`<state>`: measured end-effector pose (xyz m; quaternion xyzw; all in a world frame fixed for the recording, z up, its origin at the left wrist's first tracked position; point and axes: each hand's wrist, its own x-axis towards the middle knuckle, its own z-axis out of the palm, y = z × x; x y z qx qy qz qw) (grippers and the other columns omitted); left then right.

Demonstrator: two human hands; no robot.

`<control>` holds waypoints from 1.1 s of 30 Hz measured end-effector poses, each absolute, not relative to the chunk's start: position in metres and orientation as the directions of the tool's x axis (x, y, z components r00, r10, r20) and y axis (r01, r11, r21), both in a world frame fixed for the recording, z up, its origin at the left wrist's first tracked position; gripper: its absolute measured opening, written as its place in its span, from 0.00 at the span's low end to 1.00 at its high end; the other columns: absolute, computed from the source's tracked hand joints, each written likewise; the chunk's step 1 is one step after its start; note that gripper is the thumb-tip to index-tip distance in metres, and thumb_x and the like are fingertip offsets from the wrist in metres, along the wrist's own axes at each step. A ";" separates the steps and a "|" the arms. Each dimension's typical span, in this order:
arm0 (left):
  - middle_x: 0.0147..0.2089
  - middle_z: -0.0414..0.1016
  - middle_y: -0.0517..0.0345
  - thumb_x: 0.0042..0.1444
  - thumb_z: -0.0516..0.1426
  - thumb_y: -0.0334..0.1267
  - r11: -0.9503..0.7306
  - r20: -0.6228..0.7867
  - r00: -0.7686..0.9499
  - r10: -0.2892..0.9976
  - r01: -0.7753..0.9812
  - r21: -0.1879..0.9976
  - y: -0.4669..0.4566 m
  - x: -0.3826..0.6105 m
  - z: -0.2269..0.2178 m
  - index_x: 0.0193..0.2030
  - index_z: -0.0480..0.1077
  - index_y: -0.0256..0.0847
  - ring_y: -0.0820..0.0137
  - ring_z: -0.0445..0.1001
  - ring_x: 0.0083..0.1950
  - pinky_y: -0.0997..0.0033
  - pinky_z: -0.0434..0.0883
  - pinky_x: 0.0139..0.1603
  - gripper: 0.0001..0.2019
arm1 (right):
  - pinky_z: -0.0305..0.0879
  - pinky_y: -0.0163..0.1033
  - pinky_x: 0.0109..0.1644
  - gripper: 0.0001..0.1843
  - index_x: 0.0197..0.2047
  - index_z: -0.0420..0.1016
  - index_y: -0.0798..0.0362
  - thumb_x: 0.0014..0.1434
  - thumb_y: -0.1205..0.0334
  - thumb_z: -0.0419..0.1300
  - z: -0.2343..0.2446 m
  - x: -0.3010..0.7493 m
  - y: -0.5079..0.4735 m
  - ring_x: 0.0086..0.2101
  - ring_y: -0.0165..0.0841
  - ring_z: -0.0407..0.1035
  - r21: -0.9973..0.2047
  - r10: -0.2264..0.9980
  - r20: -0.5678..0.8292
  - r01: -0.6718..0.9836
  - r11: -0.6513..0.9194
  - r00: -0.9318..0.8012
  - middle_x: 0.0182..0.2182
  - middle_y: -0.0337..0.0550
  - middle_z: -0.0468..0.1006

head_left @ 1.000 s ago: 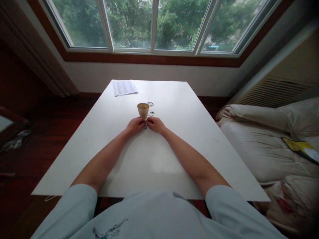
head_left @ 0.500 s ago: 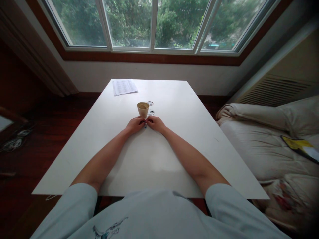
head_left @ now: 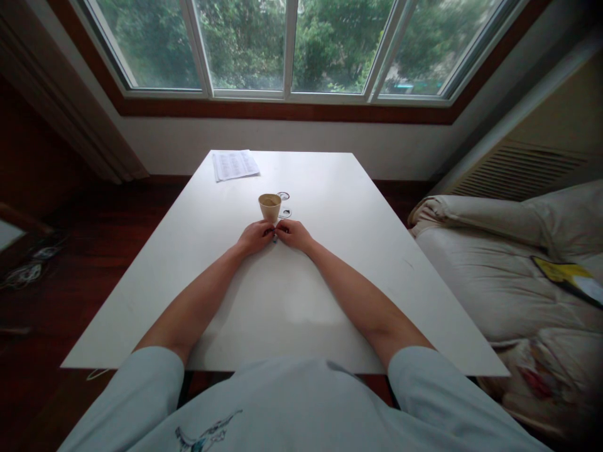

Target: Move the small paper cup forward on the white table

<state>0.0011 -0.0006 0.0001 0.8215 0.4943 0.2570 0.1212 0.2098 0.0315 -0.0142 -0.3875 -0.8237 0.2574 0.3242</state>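
My left hand (head_left: 257, 236) and my right hand (head_left: 293, 234) meet over the middle of the white table (head_left: 282, 314), fingers closed and fingertips together. Between them is something too small to make out; a tiny bluish bit (head_left: 276, 239) shows just below the fingertips. Right behind my left hand stands an upright tan paper cup (head_left: 270, 209), its inside partly visible. Two small round items, one ring-shaped piece (head_left: 283, 196) and another round piece (head_left: 285, 213), lie to the right of the cup.
Printed paper sheets (head_left: 235, 165) lie at the table's far left corner. Beyond the table are a wall and a window (head_left: 287, 50). A cushioned sofa (head_left: 461, 276) with a yellow and black item (head_left: 565, 276) is on the right. Cables (head_left: 26, 273) lie on the floor at left.
Almost nothing differs. Both hands stay together in front of the cup, with at most a slight shift of the fingers.
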 end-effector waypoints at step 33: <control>0.43 0.83 0.47 0.71 0.56 0.40 -0.539 0.358 0.499 0.789 0.842 0.014 -0.003 0.004 0.010 0.42 0.82 0.42 0.58 0.80 0.46 0.57 0.68 0.48 0.12 | 0.57 0.36 0.38 0.10 0.35 0.78 0.52 0.65 0.57 0.60 -0.011 0.209 0.029 0.32 0.31 0.64 -0.706 0.818 0.356 0.444 0.552 -0.451 0.29 0.38 0.76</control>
